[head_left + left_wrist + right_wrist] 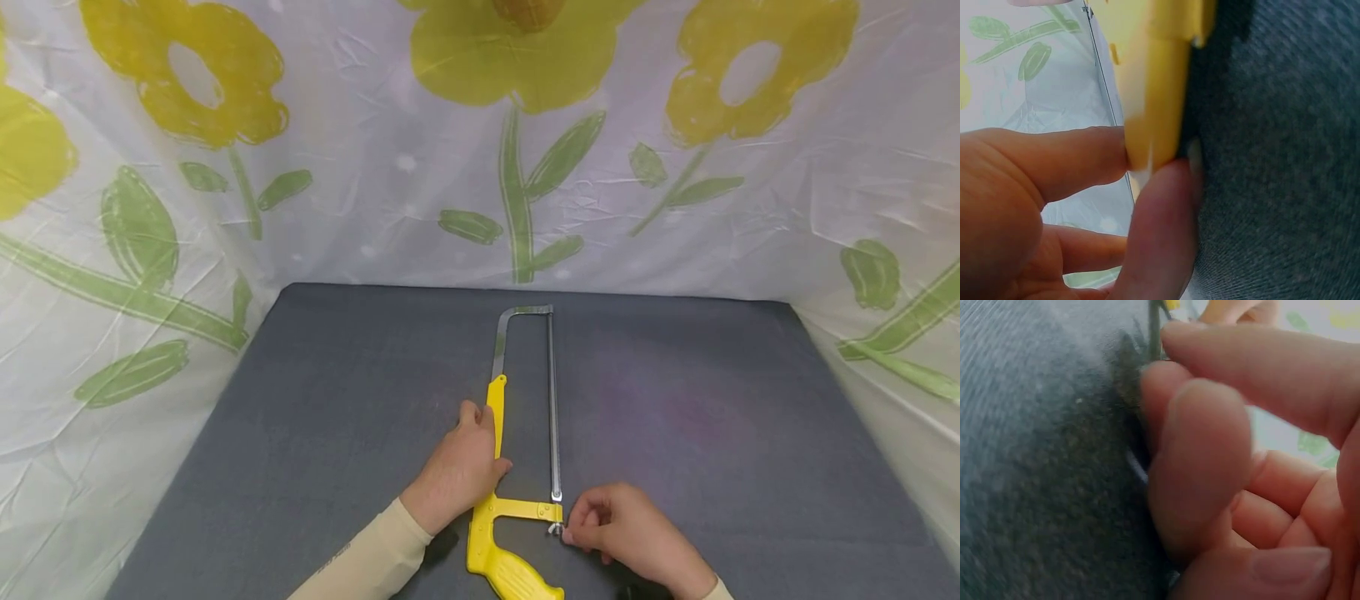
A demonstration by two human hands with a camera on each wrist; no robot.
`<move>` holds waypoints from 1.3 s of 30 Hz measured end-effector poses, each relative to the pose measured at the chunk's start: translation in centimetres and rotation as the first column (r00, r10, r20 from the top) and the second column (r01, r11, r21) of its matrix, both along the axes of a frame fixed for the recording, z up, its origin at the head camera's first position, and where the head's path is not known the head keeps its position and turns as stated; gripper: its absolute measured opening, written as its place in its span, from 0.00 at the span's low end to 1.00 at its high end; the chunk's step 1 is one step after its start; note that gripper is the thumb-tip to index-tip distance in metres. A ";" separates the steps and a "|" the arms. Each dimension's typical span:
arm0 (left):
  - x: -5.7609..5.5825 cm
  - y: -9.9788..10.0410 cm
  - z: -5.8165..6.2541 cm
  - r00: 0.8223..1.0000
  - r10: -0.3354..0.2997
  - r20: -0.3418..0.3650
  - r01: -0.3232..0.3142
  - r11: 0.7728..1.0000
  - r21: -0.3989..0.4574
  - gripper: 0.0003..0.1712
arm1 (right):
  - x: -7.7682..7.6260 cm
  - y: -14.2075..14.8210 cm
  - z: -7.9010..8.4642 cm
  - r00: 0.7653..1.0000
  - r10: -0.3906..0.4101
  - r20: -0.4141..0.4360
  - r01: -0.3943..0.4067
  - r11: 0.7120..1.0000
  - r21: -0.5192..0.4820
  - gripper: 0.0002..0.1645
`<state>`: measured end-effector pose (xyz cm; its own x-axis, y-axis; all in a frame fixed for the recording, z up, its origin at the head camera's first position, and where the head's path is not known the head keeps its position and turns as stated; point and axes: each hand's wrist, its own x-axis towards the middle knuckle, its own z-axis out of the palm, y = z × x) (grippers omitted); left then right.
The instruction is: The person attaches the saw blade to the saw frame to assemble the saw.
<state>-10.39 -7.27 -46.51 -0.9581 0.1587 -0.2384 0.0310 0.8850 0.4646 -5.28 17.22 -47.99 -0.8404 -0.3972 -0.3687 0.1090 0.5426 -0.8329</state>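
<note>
A hacksaw with a yellow handle and frame (pixel 498 417) lies flat on the dark table, its handle toward me. My left hand (pixel 457 467) grips the long yellow bar; the left wrist view shows thumb and finger pinching the yellow bar (pixel 1166 100) from both sides. The thin blade (pixel 554 400) runs along the right side to the silver front bow (pixel 500 337). A small wing nut (pixel 555 528) sits at the blade's near end. My right hand (pixel 622 529) has curled fingertips at its right edge. In the right wrist view, the fingers (pixel 1200 437) largely hide the nut.
The dark grey table (pixel 337 375) has its back edge against a white curtain (pixel 360 167) printed with yellow flowers, which also hangs on both sides. Dark objects show partly under the left wrist and near the bottom edge by the right wrist.
</note>
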 end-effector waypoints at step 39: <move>0.1 0.3 0.4 0.999 0.033 0.017 -0.032 0.999 -0.007 0.53 | 0.1 -1.0 0.2 1.000 -0.022 -0.020 0.024 0.995 0.100 0.21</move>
<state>-10.31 -6.97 -46.15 -0.9585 0.1259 -0.2558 -0.0057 0.8886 0.4587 -5.20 16.25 -47.82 -0.8560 -0.3396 -0.3898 0.1072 0.6210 -0.7764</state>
